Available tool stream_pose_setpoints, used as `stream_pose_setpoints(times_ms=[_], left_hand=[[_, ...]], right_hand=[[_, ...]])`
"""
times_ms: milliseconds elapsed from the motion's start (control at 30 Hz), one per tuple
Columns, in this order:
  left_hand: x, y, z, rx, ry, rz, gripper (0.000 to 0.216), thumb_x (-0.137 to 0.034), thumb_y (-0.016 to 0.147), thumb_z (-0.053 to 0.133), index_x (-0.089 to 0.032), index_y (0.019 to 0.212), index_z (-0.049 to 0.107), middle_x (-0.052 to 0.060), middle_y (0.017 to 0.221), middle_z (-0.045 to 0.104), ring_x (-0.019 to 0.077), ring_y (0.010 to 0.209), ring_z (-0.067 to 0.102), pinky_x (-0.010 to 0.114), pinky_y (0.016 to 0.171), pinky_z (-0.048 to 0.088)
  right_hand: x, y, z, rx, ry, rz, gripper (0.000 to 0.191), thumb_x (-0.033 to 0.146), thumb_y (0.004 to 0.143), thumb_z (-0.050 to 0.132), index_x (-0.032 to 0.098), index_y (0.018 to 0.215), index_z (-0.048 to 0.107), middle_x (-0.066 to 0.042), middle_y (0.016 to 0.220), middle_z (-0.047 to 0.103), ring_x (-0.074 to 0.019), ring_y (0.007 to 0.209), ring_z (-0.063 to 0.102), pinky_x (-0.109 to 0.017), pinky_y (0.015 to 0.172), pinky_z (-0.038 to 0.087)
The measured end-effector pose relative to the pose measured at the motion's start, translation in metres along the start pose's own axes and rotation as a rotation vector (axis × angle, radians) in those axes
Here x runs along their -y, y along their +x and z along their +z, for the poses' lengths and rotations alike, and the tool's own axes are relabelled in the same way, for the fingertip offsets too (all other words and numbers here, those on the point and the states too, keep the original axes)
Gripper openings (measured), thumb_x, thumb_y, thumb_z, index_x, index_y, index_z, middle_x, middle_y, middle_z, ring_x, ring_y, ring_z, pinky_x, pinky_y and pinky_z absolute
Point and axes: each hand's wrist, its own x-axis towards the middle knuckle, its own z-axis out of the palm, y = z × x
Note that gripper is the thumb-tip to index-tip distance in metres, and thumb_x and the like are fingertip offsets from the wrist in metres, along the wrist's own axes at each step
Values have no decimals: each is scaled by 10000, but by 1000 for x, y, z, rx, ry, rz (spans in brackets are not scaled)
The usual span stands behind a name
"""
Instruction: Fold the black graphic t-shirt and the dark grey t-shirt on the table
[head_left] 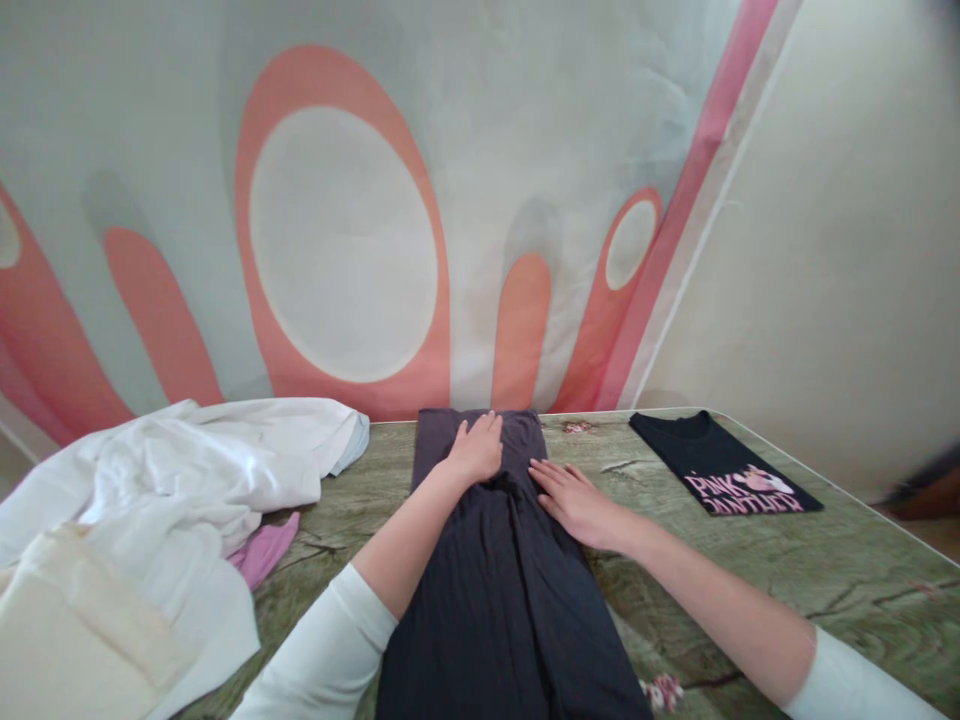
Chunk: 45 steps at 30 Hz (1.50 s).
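Observation:
A long dark garment (502,590), its kind not clear, lies lengthwise on the table in front of me, with its far end near the wall. Creases run down its middle. My left hand (478,448) rests on the upper part, fingers stretched out and pointing away from me. Lower and to the right, my right hand (574,503) lies flat along the garment's right edge, its fingers on the cloth. Neither hand grips anything. The garment's near end runs out of the bottom of the view.
On the left is a loose heap of white clothes (225,465), with a cream cloth (90,620) in front and a pink cloth (266,550) poking out. A folded black T-shirt (720,465) with pink print lies at the right of the wood-patterned table (817,570). A wall with a printed hanging (480,150) stands behind.

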Motion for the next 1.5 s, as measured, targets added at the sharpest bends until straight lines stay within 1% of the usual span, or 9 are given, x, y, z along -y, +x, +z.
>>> stream_pose_setpoints(times_ms=[100,233,433,567,800,967,1167,1333,1500], left_hand=[[-20,-18,-10,104,-2,225,450,-258,880,315,-178,1321,346,62,1414,310,180,1294,270,374,1032,253],[-40,-53,-12,192,51,422,403,-286,889,309,-154,1246,440,104,1374,372,243,1276,300,454,1016,250],[-46,-96,-5,47,75,378,392,-283,883,348,-171,1249,428,106,1354,397,253,1273,294,444,1017,242],[-47,-115,-2,25,37,356,411,-305,896,334,-207,1293,376,97,1390,340,238,1275,296,426,1011,260],[-57,-141,-1,-5,9,359,409,-259,907,298,-210,1310,352,101,1397,322,210,1270,305,417,1021,243],[-70,-159,-10,-10,10,386,346,-210,894,321,-217,1209,463,97,1289,449,213,1187,406,404,993,282],[-84,-175,-17,-7,-10,350,207,-219,852,441,-198,1032,542,78,1055,541,194,972,526,327,872,391],[-86,-178,-16,-16,-7,309,144,-194,845,454,-195,961,541,62,979,520,185,916,517,301,808,412],[-87,-178,-15,-19,-14,293,117,-175,851,449,-204,922,537,45,948,508,173,891,504,285,787,412]], right_hand=[[-4,-9,-8,29,-52,99,476,355,894,286,155,1309,410,-99,1387,359,-244,1290,271,-475,1048,152],[-19,-3,-15,4,-74,176,455,299,891,281,134,1283,445,-111,1374,379,-242,1288,273,-442,1041,187],[-27,32,-3,-2,-4,93,506,385,903,262,182,1362,323,-56,1439,263,-202,1311,220,-391,1050,191],[-33,35,0,-75,-88,332,505,406,902,259,150,1314,400,-94,1403,332,-259,1302,223,-496,1038,140],[-9,-12,2,-37,9,11,474,366,912,236,209,1339,369,-26,1421,307,-197,1300,246,-388,1048,202],[-4,-45,-5,-75,-65,223,467,314,894,269,141,1292,443,-86,1379,376,-257,1293,251,-458,1043,183],[24,-67,-5,-21,63,2,481,354,896,279,220,1352,344,-19,1429,289,-198,1310,225,-391,1050,211],[30,-78,-1,-53,-17,208,481,365,892,302,178,1326,394,-72,1389,363,-255,1308,216,-467,1048,152],[42,-91,4,-87,40,80,461,335,904,282,193,1331,381,-41,1411,327,-213,1308,225,-408,1052,198]])
